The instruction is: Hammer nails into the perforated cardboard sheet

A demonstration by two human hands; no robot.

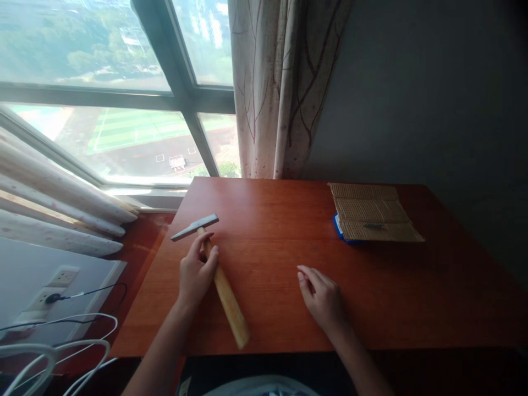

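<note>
A hammer point(226, 294) with a pale wooden handle and a grey metal head lies slanted over the red-brown table, its head toward the window. My left hand point(197, 272) grips the handle just below the head, thumb on one side and fingers on the other. To the right, my right hand point(324, 297) rests at the table's near side. Its fingers are curled together with the thumb close to the index finger, and nothing shows between them.
A piece of corrugated cardboard point(367, 206) lies over a blue object point(344, 234) at the back right; small dark slivers point(374, 225) sit on it. The wooden table point(268, 231) borders a window and curtain point(264, 88). Cables point(91, 341) and sockets point(61, 275) are at lower left.
</note>
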